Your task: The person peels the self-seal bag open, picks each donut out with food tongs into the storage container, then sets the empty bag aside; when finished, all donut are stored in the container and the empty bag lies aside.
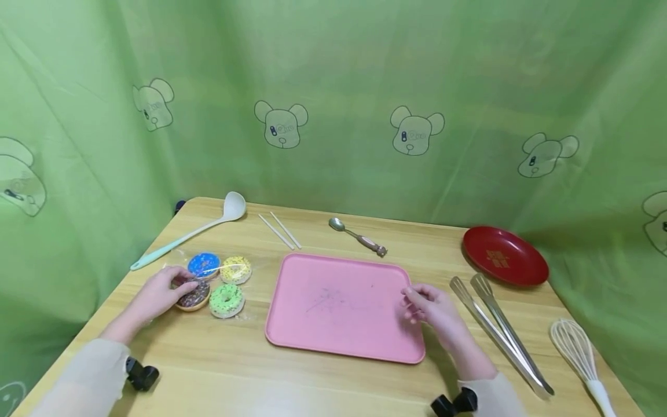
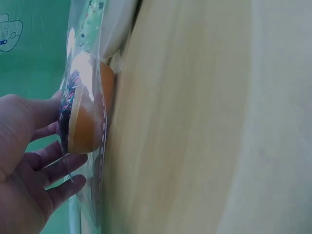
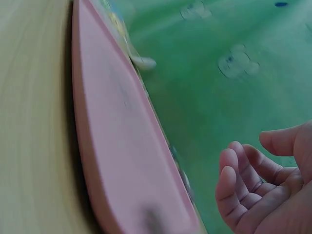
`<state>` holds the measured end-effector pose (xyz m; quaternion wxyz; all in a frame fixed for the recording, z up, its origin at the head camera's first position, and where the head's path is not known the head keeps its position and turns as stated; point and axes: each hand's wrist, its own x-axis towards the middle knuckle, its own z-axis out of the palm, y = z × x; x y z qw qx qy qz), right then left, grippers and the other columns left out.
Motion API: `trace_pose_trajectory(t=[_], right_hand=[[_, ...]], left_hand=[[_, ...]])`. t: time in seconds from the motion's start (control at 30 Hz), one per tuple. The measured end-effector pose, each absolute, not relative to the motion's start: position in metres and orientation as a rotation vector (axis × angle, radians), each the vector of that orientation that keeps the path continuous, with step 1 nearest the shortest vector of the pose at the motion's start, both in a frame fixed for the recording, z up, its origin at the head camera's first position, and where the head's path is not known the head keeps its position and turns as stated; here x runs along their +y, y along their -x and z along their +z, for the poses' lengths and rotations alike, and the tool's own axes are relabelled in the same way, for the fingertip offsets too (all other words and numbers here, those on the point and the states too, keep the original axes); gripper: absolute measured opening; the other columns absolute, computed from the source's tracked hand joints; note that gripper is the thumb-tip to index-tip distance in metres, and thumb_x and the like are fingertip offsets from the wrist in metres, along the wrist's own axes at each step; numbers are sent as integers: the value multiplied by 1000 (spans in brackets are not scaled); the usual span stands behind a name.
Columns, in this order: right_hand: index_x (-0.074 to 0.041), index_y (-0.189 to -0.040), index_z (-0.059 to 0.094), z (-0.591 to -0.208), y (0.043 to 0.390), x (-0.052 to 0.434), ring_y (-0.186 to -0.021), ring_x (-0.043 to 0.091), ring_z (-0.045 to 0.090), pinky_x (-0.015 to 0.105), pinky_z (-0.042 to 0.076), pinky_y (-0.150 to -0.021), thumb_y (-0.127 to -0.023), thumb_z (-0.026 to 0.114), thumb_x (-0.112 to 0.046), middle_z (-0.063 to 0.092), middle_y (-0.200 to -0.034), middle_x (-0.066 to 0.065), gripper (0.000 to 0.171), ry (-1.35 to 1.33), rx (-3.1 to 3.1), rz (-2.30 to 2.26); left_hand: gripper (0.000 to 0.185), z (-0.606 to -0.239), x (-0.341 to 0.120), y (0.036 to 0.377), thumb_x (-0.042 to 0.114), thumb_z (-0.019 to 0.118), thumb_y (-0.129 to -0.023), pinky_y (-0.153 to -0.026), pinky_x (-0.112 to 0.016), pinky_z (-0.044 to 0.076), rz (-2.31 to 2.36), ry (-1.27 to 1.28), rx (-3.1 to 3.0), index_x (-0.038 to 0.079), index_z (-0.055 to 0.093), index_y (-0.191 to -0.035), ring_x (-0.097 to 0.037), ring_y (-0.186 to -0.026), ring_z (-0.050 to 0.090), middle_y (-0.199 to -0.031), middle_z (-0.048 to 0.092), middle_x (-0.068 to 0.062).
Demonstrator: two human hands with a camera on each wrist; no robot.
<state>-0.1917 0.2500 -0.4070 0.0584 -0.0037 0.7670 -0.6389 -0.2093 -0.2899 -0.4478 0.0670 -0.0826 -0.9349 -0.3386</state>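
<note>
Touching the chocolate doughnut [image 1: 194, 295], left hand [image 1: 158, 293] grip released; right hand [image 1: 435, 311] loosely curled, empty

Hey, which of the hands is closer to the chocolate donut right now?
Left. The left hand rests on the chocolate donut, fingers touching it through its clear wrapping. The right hand is far across the pink tray, at the tray's right edge.

Pale beige long sleeves, black wrist-mounted camera clips
</note>
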Motion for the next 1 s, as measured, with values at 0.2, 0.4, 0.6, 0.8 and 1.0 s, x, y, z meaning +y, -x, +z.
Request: trace_pose_trajectory(t=[0.2, 0.4, 0.6, 0.8, 1.0], right_hand=[[-1, -105, 59, -453, 201, 320, -69, 19, 63, 31, 55, -59, -88, 64, -31, 64, -87, 8, 35, 50, 2351, -2023], [3, -108, 57, -447, 185, 351, -70, 19, 63, 31, 55, -62, -90, 62, -29, 64, -88, 7, 37, -77, 2450, -1979], [-5, -103, 60, -422, 161, 370, -70, 13, 62, 27, 54, -61, -93, 59, -24, 65, -83, -2, 21, -149, 2685, -1855], [4, -108, 57, -412, 137, 386, -66, 3, 58, 21, 51, -54, -93, 58, -28, 60, -77, -14, 35, -302, 3079, -1499], [3, -106, 60, -419, 130, 404, -66, -11, 47, 21, 42, -56, -90, 61, -27, 64, -80, -2, 34, -417, 3305, -1193]], left_hand=[[15, -447, -291, 209, 14, 60, -91, -84, -52, 45, -1068, 158, -2795, 1, 63, -97, -35, -94, 56, -99, 62, -18], [11, -448, -293, 209, 11, 57, -92, -85, -54, 44, -1038, 181, -2782, 2, 63, -94, -37, -96, 56, -98, 63, -19], [19, -446, -293, 208, 15, 56, -94, -87, -54, 43, -1111, 127, -2756, -2, 62, -100, -38, -99, 54, -104, 60, -23], [29, -438, -293, 211, 21, 56, -94, -82, -41, 49, -1142, 135, -2713, -5, 60, -105, -33, -94, 56, -101, 62, -21], [27, -432, -296, 210, 21, 56, -94, -71, -17, 46, -1204, 161, -2671, -4, 60, -104, -20, -88, 55, -98, 62, -17]])
